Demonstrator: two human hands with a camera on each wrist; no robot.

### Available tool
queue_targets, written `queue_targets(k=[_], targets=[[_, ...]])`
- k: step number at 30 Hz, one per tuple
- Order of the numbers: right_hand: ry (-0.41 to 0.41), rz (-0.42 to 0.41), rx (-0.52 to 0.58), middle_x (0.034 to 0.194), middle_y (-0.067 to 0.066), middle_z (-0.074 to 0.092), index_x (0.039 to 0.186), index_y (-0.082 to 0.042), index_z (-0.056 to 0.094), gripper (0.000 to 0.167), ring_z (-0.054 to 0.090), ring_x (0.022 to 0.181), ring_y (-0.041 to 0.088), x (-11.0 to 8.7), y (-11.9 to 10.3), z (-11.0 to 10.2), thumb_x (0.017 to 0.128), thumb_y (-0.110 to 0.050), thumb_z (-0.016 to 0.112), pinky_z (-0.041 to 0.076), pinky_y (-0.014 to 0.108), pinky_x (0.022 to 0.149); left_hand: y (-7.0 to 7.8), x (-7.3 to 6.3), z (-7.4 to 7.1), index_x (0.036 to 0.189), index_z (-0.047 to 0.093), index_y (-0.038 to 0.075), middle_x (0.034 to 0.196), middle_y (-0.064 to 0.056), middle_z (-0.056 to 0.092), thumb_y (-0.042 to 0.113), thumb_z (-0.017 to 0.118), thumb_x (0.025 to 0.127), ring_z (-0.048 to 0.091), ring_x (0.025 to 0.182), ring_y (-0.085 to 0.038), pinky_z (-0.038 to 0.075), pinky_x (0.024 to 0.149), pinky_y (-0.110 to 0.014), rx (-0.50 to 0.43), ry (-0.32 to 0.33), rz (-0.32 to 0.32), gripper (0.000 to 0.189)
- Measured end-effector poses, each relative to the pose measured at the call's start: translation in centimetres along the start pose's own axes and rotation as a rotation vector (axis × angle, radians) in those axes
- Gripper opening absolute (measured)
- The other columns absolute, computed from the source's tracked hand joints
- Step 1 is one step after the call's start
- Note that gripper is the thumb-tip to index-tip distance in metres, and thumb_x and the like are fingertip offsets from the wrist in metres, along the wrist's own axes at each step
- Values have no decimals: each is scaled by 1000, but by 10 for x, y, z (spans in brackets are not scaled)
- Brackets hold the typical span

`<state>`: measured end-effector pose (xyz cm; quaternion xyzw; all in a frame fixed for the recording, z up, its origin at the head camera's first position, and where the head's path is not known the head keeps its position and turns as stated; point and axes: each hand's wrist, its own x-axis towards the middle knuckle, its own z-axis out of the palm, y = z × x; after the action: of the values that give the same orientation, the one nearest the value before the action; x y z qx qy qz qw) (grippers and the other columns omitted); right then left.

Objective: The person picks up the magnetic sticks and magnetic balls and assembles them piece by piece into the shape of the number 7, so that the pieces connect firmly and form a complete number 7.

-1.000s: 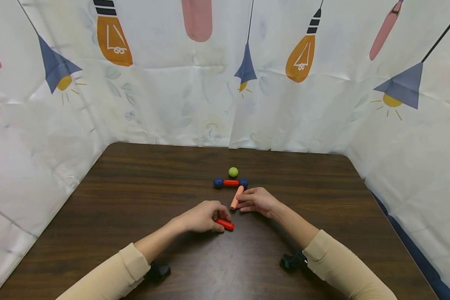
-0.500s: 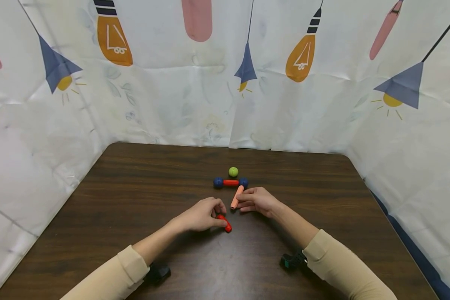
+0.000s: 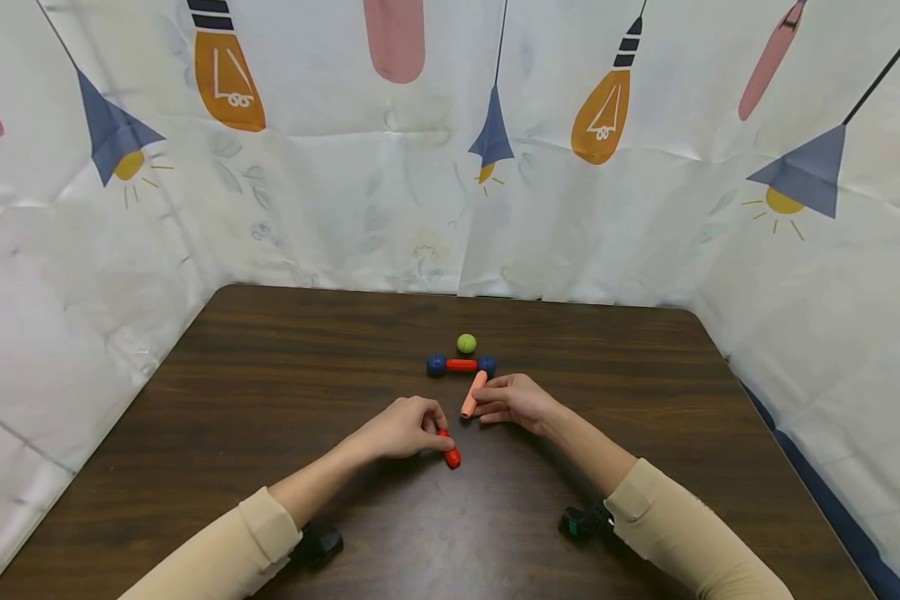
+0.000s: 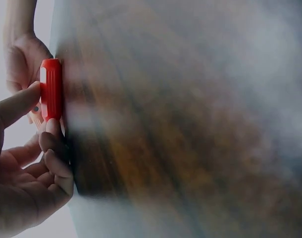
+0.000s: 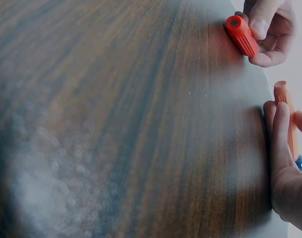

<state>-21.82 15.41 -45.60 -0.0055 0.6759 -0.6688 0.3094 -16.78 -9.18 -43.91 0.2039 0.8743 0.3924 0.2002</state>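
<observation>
Near the middle of the table my left hand (image 3: 405, 429) pinches a short red ridged rod (image 3: 452, 457) between thumb and fingers. In the left wrist view the rod's fluted side (image 4: 52, 89) shows clearly; in the right wrist view one end has a dark round centre. My right hand (image 3: 521, 402) holds a salmon-orange rod (image 3: 471, 402) of similar shape, tilted, its far end up against a blue ball (image 3: 487, 365) in the head view. That ball and another blue ball (image 3: 436, 365) sit at the two ends of a second red rod (image 3: 462, 365), dumbbell-like.
A small green ball (image 3: 467, 343) lies just behind the dumbbell shape. The dark wood-grain table (image 3: 307, 358) has a printed white curtain (image 3: 330, 208) along its back and sides. Black wrist devices show below both sleeves.
My left hand has turned the red rod, so its near end now points more toward the front edge. The right hand and its salmon-orange rod have stayed in place.
</observation>
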Motion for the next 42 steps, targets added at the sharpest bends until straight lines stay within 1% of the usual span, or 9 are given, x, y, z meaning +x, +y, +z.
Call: queue_targets(k=[4,9,13,16,20,26,33,36,42], targets=[[-6,-2,3,98,14,75,123,12,64,28,74,88,20,-1,-1,0,102,-7,64,59,35,82,2,0,-3,102,71,7,75,2,63,17,81,90,56,63,-11,46,63,-30,-27,-30,14,18],[-6,2,8,98,14,75,123,12,64,29,74,87,19,-2,0,0,102,-7,65,59,34,82,4,-2,-4,108,71,7,80,1,62,7,76,90,56,69,-13,46,68,-32,-10,-42,36,19],[-11,-5,3,98,14,75,124,13,63,30,74,87,19,-1,1,0,102,-7,64,59,34,82,6,-3,-3,111,65,6,80,1,63,16,79,91,58,68,-14,47,67,-33,2,-18,2,26],[-11,-1,7,98,14,75,124,13,63,30,74,87,19,-1,1,0,102,-7,64,59,35,82,7,-5,-1,109,61,6,79,0,63,26,84,88,58,65,-14,47,64,-32,10,2,-37,36],[-6,4,8,98,14,75,124,13,63,30,74,87,19,-1,1,0,102,-7,64,59,35,82,8,-5,-1,105,61,7,76,0,62,25,88,84,56,63,-13,45,60,-31,25,4,-45,40],[-7,9,6,98,14,75,125,13,62,31,74,87,19,-1,1,1,102,-8,64,59,35,82,8,-4,-2,103,62,5,71,1,64,16,88,83,58,58,-12,46,55,-29,29,-8,-20,35],[-5,10,9,99,14,75,126,13,61,32,74,88,19,-1,-1,2,102,-8,64,59,35,83,6,-2,-4,98,67,6,71,2,66,10,85,83,61,60,-11,49,58,-29,15,-12,-20,23],[0,12,10,99,14,75,126,13,61,31,74,88,19,-1,-1,2,102,-7,64,59,35,82,7,-2,-5,96,69,5,72,2,66,9,84,84,61,60,-11,49,58,-28,-9,-17,-22,19],[0,9,11,98,14,75,124,13,62,30,74,88,19,-2,-2,1,102,-8,64,59,34,82,6,-2,-7,98,72,4,75,1,69,9,81,87,61,61,-11,50,57,-28,-108,-40,-44,14]])
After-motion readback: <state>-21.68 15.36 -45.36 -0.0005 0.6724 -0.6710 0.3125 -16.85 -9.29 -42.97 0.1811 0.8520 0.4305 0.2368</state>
